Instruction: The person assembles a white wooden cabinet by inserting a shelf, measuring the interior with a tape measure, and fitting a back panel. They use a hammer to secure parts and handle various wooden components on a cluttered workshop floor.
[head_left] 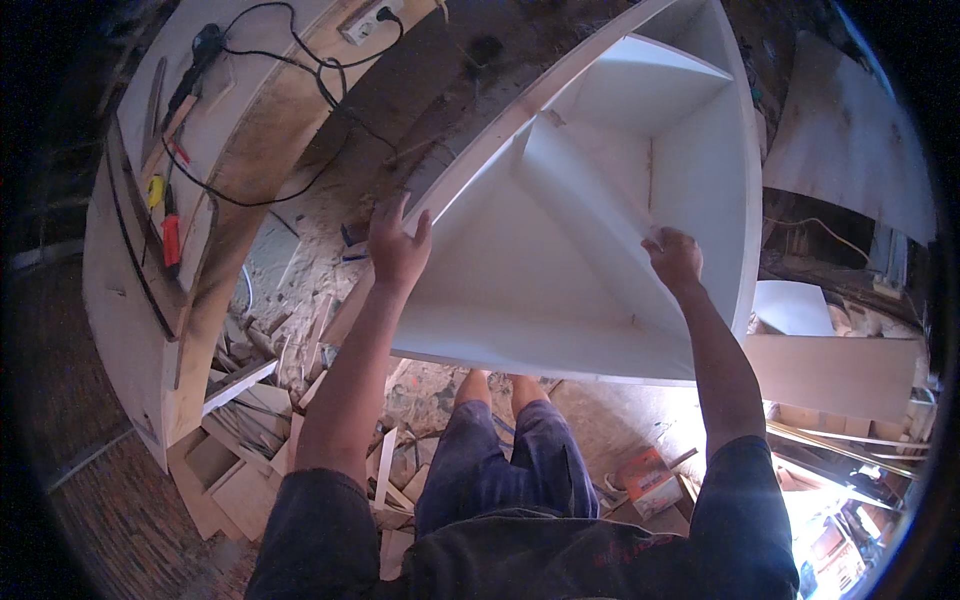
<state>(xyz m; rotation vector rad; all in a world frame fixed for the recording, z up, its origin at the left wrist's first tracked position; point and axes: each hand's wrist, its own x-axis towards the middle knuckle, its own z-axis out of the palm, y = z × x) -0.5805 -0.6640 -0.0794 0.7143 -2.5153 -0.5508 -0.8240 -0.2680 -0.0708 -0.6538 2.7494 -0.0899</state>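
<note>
White open cabinet (500,260) stands right before the person's legs, left hand (398,247) at its left edge with fingers spread and not closed around it, right hand (677,262) half curled by the inner divider (580,190), whether gripping I cannot tell. Wood offcuts (245,495) and an orange-red box (645,480), its print too small to read, clutter the floor; farther left, a desk (130,345) carries a red-handled tool (171,235), a black cord (270,203) and a socket strip (362,25).
</note>
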